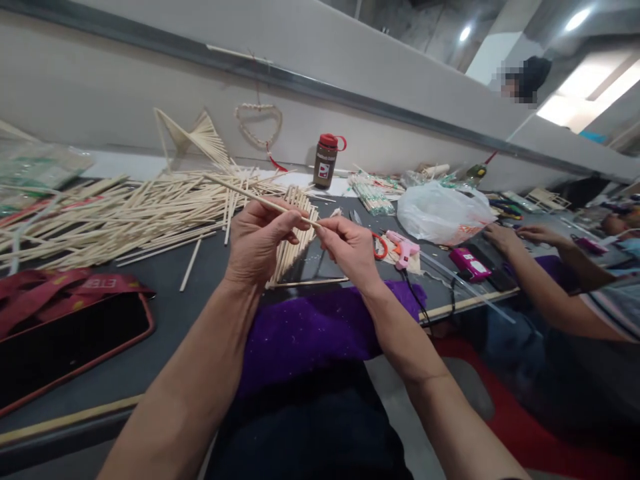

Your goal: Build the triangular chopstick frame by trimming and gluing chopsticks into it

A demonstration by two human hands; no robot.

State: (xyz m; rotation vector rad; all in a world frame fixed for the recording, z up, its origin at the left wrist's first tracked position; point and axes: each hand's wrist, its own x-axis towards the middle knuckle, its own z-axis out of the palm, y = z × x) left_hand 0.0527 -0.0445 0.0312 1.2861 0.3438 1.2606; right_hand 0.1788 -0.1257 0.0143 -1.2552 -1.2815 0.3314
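My left hand (263, 233) is closed around a thin wooden stick (240, 190), which slants up and left over the table. At the stick's near end, the fingertips of my right hand (350, 247) pinch it, close to the left fingertips. Below and behind my hands lies a structure of stacked wooden sticks (287, 257), partly hidden by them; one stick runs along its front. A purple cloth (310, 327) is spread at the table edge under my wrists.
Loose sticks (125, 213) are heaped at left, beside a phone (75, 347) and red lanyard (65, 297). A bottle (325, 160) stands at the back. To the right are a pink glue gun (403, 248), a plastic bag (443, 210) and a co-worker's hands (515, 237).
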